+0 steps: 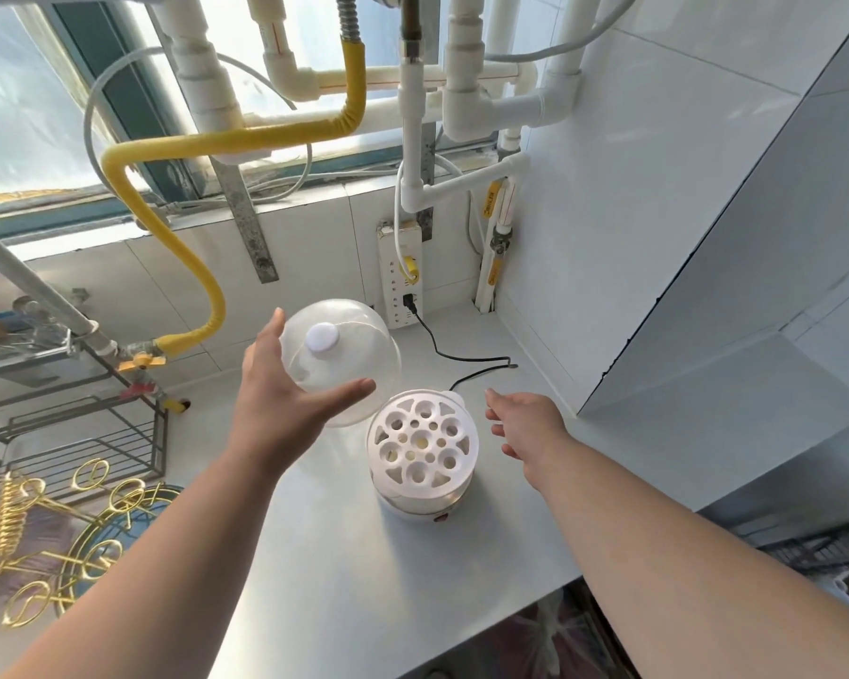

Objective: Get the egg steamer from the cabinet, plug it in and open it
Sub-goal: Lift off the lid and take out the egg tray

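The left hand is spread wide, cradling the clear domed lid between thumb and fingers, lifted off to the left of the egg steamer. The steamer stands uncovered on the tabletop, its black cord plugged into the far power strip. The right hand hovers loosely open just right of it, touching nothing.

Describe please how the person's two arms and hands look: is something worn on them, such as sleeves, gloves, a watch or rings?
Both arms are bare as far as the picture shows them, with no sleeve in view. The left hand and the right hand wear no gloves. No watch, bracelet or band shows on either wrist, and no ring can be seen on the visible fingers. No markings are visible.
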Tool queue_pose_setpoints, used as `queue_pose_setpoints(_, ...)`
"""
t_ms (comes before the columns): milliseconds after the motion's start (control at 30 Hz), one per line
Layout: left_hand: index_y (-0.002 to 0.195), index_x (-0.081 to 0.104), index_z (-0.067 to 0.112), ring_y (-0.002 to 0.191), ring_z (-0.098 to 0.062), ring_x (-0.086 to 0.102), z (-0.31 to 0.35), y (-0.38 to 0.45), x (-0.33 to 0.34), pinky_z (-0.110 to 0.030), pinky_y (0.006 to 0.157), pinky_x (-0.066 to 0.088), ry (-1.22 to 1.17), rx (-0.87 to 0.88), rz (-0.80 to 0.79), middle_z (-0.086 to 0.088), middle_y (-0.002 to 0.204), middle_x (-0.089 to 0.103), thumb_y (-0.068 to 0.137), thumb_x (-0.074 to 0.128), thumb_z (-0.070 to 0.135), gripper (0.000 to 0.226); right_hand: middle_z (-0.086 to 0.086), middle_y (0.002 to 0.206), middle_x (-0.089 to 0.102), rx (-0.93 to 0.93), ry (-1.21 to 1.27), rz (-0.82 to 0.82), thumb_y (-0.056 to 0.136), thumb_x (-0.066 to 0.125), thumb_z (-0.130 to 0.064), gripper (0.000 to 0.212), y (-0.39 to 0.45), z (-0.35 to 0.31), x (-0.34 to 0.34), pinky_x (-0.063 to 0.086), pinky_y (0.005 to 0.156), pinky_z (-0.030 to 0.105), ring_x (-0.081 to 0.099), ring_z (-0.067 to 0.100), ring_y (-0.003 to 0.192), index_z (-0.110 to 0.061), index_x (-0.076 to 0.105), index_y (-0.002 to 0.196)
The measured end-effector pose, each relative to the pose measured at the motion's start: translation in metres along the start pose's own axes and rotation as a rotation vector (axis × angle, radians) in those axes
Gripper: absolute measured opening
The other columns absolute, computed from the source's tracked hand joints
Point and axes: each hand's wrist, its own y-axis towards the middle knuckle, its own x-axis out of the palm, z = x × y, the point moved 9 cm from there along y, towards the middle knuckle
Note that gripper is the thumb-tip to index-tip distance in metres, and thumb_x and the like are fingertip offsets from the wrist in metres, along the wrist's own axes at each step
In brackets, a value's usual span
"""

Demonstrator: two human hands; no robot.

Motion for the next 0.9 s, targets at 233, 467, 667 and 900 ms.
queue_pose_setpoints(233,0.168,0.025,0.033,0.129,0.009,0.033,-0.011,-0.002,-0.005,-0.026,0.111,0.029,0.015,-0.009,0.007,0.005,0.166,0.035,0.043,0.095,0.071,0.148,0.004,0.107,0.077,-0.007,-0.036,-0.042,0.097,0.075,-0.041,0.030,0.018,-0.007,0.029,0.053,0.086,0.039,0.068,0.026,0.099,-0.011,0.076,0.100)
queue_pose_setpoints(467,0.168,0.026,0.031,0.152,-0.013,0.034,-0.033,-0.007,-0.011,-0.030,0.116,0.029,0.016,-0.031,0.026,0.004,0.168,0.035,0.042,0.094,0.072,0.148,0.011,0.101,0.080,-0.029,-0.081,-0.075,0.094,0.080,-0.032,0.023,0.024,-0.012,0.050,0.058,0.092,0.039,0.073,0.031,0.097,-0.014,0.073,0.081)
queue_pose_setpoints(667,0.167,0.026,0.032,0.142,-0.005,0.037,-0.033,-0.007,-0.014,-0.029,0.113,0.031,0.013,-0.048,0.025,0.004,0.167,0.035,0.046,0.097,0.067,0.145,0.009,0.113,0.077,-0.003,-0.052,-0.095,0.093,0.082,-0.030,0.016,0.028,-0.013,0.050,0.054,0.097,0.040,0.070,0.031,0.111,-0.017,0.073,0.096)
queue_pose_setpoints(900,0.167,0.026,0.032,0.152,-0.016,0.036,-0.030,-0.006,-0.011,-0.033,0.115,0.032,-0.003,-0.037,0.026,0.003,0.168,0.036,0.046,0.096,0.067,0.144,0.012,0.115,0.078,-0.012,0.002,-0.100,0.091,0.084,-0.029,0.036,0.030,-0.030,0.039,0.053,0.088,0.035,0.073,0.033,0.112,-0.007,0.074,0.117)
